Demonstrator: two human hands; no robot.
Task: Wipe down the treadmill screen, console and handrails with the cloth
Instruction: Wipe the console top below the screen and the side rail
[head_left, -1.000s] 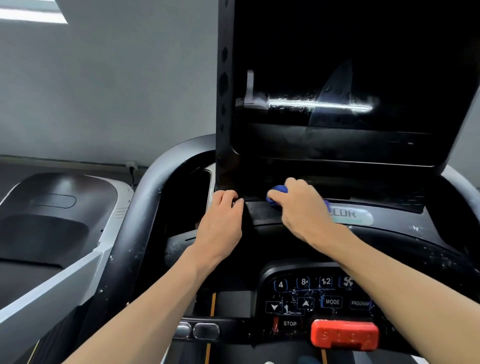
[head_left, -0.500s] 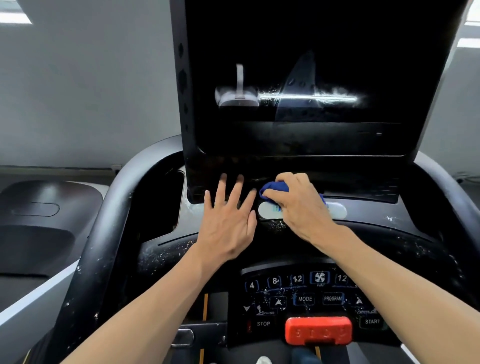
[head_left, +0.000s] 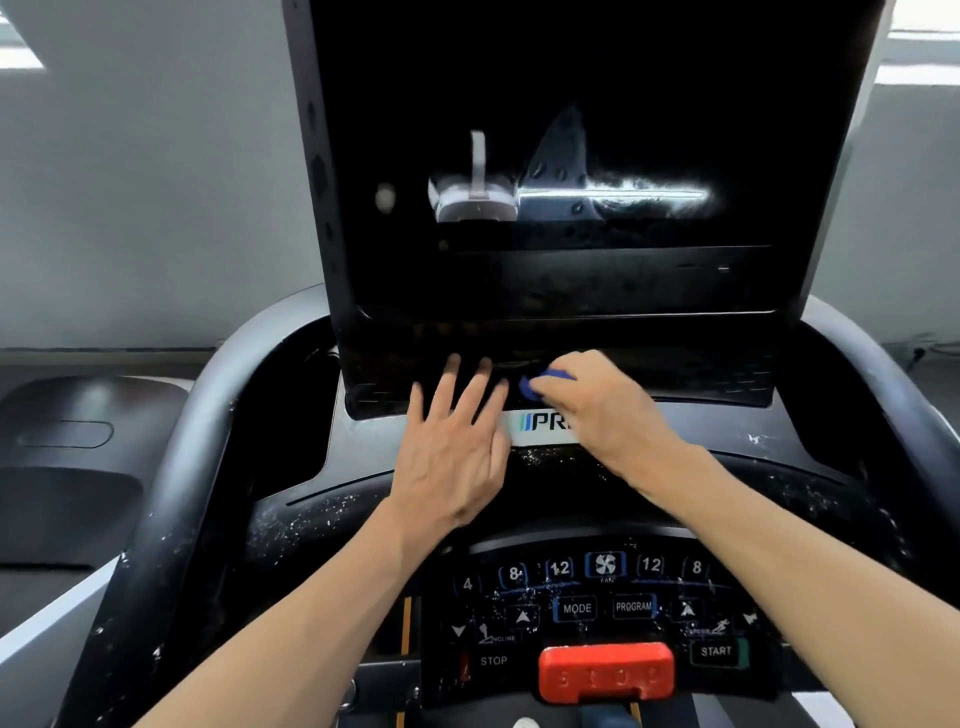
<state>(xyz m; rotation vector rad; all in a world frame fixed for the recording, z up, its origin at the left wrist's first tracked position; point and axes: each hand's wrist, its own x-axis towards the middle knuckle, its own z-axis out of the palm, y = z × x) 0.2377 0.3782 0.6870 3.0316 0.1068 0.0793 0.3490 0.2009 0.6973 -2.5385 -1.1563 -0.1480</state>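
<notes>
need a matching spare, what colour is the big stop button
Red; the stop button shows best in the head view, low on the console.

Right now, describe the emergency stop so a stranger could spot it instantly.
Start at the big black screen, then drop to the button panel below both hands. At its bottom edge sits the red stop button: the only red, raised block among flat, dark keys.

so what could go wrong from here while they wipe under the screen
1. The right hand grips only a small wad of blue cloth, so bare fingers may smear the glossy screen.
2. White specks cover the console; wiping could drag them around.
3. A forearm could bump the START button.
</notes>
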